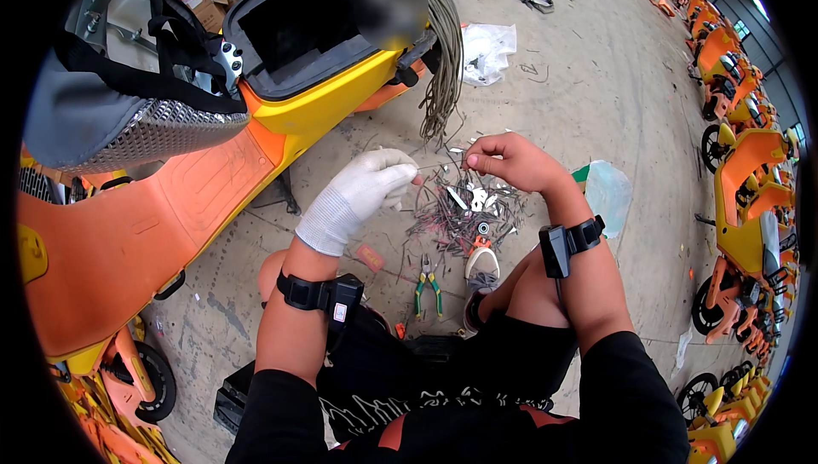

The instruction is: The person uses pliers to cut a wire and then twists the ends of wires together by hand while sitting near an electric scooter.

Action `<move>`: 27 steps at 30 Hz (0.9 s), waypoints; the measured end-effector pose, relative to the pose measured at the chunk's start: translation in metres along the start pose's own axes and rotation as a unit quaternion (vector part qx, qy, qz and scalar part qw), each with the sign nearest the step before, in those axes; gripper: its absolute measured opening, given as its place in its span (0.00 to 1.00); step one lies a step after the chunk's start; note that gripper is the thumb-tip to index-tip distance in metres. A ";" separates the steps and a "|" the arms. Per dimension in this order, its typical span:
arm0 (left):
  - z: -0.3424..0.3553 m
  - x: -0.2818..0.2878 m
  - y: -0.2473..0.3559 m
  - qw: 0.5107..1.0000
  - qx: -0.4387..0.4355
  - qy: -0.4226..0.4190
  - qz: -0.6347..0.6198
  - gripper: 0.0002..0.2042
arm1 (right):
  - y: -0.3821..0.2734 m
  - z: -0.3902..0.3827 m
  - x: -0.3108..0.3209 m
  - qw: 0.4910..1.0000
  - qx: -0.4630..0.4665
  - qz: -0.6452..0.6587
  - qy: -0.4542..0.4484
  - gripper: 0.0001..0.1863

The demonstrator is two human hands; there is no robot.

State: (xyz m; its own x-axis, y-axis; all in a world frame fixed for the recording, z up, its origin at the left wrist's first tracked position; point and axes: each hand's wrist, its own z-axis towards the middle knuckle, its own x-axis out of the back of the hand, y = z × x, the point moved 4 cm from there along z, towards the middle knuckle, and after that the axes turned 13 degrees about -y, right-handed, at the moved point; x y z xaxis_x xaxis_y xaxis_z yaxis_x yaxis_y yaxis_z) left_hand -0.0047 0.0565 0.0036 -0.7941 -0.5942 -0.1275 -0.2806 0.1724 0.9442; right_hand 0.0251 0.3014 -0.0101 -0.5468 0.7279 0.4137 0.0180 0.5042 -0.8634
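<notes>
Cables [443,63] hang by the black tub's [294,84] right edge; above the littered floor [579,72], my left hand [360,191] and right hand [518,164] pinch a thin wire [441,166].

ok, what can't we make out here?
All in the head view:
Right hand: whatever it pinches is too thin to identify, partly covered by its curled fingers.
Left hand: its grip is obscured by the white glove.
Dark-rimmed section of the yellow vehicle: inside is solid black; a round blur masks its right end.
Scrap pile: many pieces too small.
Right-hand vehicle row: far ones too small.
</notes>
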 end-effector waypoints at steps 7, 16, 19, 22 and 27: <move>-0.003 0.006 0.003 1.000 0.010 -0.005 0.011 0.10 | 0.032 0.001 0.016 0.998 -0.054 -0.015 0.023 0.14; -0.010 0.009 0.007 0.999 -0.004 0.027 0.021 0.12 | 0.054 -0.003 0.029 0.987 -0.138 -0.078 0.025 0.13; -0.014 0.012 0.012 0.999 -0.009 0.042 0.017 0.10 | 0.062 -0.004 0.033 0.983 -0.160 -0.090 0.020 0.12; -0.017 0.018 0.011 0.999 -0.013 0.037 -0.006 0.10 | 0.069 -0.006 0.036 0.979 -0.181 -0.096 0.018 0.12; -0.019 0.027 0.006 0.996 -0.040 0.041 -0.067 0.10 | 0.077 -0.008 0.040 0.972 -0.211 -0.102 0.014 0.12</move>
State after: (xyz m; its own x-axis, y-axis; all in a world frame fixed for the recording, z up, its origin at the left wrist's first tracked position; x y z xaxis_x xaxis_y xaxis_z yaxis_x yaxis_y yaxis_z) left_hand -0.0175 0.0265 0.0122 -0.7047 -0.6703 -0.2327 -0.3357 0.0261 0.9416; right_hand 0.0112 0.3732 -0.0575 -0.5514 0.6028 0.5767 0.2568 0.7804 -0.5702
